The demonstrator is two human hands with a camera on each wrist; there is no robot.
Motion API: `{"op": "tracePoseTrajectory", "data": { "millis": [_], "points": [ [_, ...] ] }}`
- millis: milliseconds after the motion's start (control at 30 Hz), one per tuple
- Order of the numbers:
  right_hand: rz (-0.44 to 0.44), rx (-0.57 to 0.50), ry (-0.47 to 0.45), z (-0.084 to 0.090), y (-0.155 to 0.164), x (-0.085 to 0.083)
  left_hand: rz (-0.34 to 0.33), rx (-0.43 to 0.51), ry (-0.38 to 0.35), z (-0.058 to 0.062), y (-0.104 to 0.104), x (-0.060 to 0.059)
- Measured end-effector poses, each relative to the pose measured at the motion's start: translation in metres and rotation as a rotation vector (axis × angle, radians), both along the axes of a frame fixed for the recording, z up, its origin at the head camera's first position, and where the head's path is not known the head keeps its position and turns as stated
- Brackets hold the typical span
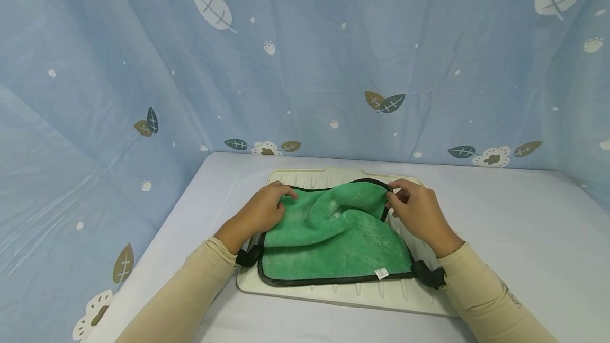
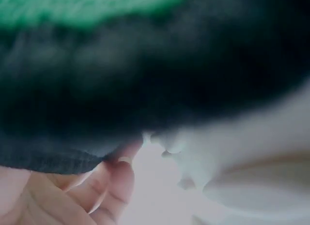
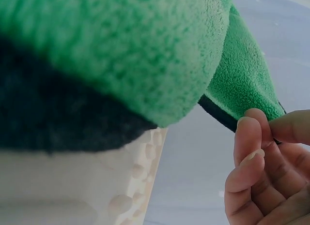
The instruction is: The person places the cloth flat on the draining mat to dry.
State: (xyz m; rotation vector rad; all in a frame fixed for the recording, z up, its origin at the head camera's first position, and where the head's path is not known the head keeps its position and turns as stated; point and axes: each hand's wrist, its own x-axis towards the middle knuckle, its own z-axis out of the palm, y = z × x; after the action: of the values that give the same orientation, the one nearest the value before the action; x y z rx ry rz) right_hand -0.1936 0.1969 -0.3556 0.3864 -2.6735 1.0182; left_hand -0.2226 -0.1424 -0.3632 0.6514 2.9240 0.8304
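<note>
A green fleece cloth (image 1: pixel 333 237) with dark edging lies rumpled on a cream ribbed tray (image 1: pixel 333 292). My left hand (image 1: pixel 267 208) grips the cloth's far left corner, fingers curled over the dark edge (image 2: pixel 48 159). At the far right corner my right hand (image 1: pixel 414 208) pinches the dark hem (image 3: pixel 218 113) between thumb and fingertips (image 3: pixel 249 133). The cloth's far edge is lifted and bunched between the two hands. A small white tag (image 1: pixel 381 273) shows at the cloth's near right corner. In the right wrist view the green cloth (image 3: pixel 126 51) fills the upper frame.
The tray sits on a pale tabletop (image 1: pixel 514 226). A blue curtain (image 1: pixel 305 57) printed with leaves encloses the table at the back and both sides. Black wrist straps (image 1: pixel 431 275) show at my cream sleeves.
</note>
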Motion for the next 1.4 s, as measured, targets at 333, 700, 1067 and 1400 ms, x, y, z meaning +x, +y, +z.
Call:
{"op": "tracePoseTrajectory", "data": {
  "millis": [333,700,1067,1400],
  "points": [
    [-0.021,-0.009,0.044,0.0004,-0.0007,0.0003,0.011,0.033,0.085,-0.0008,0.0010,-0.0018],
    [-0.038,-0.046,0.086,-0.0006,0.0004,-0.0017,0.011,0.059,0.136,0.0013,0.0002,-0.0032],
    [0.000,-0.030,-0.068,0.0008,0.0024,-0.0020,0.034,0.067,0.157,0.0036,0.0008,-0.0043],
    [0.087,0.075,-0.208,0.0010,0.0040,-0.0074,0.045,0.056,0.144,0.0010,-0.0024,-0.0063]
  ]
}}
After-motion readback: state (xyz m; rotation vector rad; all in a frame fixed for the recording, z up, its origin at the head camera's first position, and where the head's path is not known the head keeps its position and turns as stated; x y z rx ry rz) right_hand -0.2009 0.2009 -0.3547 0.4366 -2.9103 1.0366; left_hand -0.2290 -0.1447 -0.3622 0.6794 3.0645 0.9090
